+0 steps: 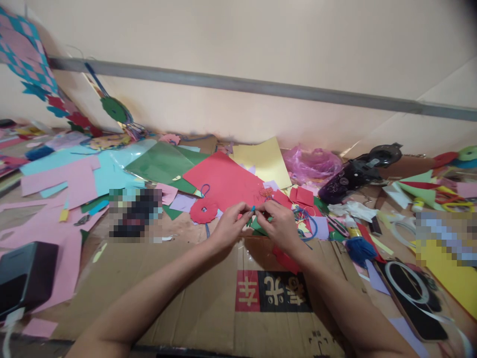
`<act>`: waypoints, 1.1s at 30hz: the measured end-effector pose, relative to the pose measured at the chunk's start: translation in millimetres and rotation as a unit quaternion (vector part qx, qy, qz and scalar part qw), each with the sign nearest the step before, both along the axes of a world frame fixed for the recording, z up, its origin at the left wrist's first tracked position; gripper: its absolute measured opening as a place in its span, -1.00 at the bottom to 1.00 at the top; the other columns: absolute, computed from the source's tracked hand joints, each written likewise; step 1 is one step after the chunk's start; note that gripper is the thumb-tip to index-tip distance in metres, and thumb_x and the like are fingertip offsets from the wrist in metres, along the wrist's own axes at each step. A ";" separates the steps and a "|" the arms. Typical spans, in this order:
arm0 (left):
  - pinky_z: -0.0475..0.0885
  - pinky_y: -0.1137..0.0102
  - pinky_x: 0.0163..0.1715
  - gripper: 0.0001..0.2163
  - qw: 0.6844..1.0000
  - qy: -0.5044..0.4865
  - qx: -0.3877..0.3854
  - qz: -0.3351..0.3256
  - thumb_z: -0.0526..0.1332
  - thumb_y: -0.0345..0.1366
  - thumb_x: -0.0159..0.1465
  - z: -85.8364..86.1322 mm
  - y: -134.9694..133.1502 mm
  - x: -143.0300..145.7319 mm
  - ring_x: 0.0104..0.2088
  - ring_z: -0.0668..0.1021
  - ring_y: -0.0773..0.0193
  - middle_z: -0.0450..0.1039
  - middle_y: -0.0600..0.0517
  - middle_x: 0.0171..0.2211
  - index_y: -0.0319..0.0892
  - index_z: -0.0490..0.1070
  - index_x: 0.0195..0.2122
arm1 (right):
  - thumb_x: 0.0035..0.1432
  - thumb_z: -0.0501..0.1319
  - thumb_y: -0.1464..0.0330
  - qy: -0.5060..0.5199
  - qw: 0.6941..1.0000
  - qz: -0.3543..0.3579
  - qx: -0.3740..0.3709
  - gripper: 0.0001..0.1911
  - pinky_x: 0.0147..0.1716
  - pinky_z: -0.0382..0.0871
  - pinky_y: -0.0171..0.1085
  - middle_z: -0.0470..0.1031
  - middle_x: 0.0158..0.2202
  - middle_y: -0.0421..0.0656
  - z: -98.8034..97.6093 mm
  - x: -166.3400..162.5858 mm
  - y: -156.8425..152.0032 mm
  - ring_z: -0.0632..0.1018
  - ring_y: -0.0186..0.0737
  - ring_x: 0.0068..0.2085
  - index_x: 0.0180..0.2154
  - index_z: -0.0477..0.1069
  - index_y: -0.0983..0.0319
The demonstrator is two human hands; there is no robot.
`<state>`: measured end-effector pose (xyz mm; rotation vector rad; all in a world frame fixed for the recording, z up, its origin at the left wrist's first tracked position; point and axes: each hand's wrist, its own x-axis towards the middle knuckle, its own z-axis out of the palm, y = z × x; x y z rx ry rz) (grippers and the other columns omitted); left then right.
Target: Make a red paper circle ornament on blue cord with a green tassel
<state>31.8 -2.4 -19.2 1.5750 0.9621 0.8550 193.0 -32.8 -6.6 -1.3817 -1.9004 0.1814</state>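
Both hands meet at the middle of a flattened cardboard sheet [179, 293]. My left hand [230, 226] and my right hand [278, 226] pinch a small blue piece [253, 209] between their fingertips; what the piece is stays too small to tell. A round red paper cutout [203, 211] with a blue cord loop lies just left of my left hand. Blue cord [305, 221] is tangled on the table right of my right hand. A large red paper sheet [223, 180] lies behind the hands.
Coloured paper sheets and scraps cover the table: pink [70, 184] at left, green [160, 161] and yellow [265, 160] behind. A pink plastic bag [312, 163] and a dark tool [354, 174] sit at the back right. Blue yarn [359, 248], tape rolls [406, 281] lie right. A black box [22, 278] stands at left.
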 end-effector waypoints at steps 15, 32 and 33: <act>0.38 0.37 -0.24 -0.79 0.999 -0.031 -0.021 -0.010 0.19 -0.13 0.26 -3.2 7.5 -2.5 -0.30 0.48 0.26 0.48 0.02 -0.34 -0.18 0.44 -0.31 | 0.17 0.27 0.26 0.210 0.968 0.038 -0.135 -0.84 -0.36 0.34 -0.27 0.56 -0.38 -0.14 7.3 9.8 8.8 0.50 -0.22 -0.37 -0.33 0.54 0.21; 0.29 0.23 -0.07 -0.84 0.960 0.147 0.218 0.098 0.22 -0.22 0.32 5.0 1.1 -8.1 -0.23 0.56 0.14 0.62 -0.02 -0.30 -0.10 0.58 -0.33 | 0.30 0.13 0.39 -0.051 0.997 -0.004 0.048 -0.83 -0.34 0.27 -0.25 0.51 -0.41 -0.11 3.3 -2.1 -4.0 0.49 -0.18 -0.35 -0.35 0.43 0.21; 0.29 0.23 -0.07 -0.84 0.959 0.150 0.220 0.099 0.22 -0.22 0.32 5.1 1.0 -7.9 -0.23 0.56 0.14 0.62 -0.02 -0.30 -0.09 0.58 -0.33 | 0.31 0.13 0.39 -0.058 0.997 -0.006 0.051 -0.83 -0.33 0.27 -0.25 0.51 -0.41 -0.11 2.7 -2.4 -4.2 0.49 -0.18 -0.35 -0.35 0.43 0.21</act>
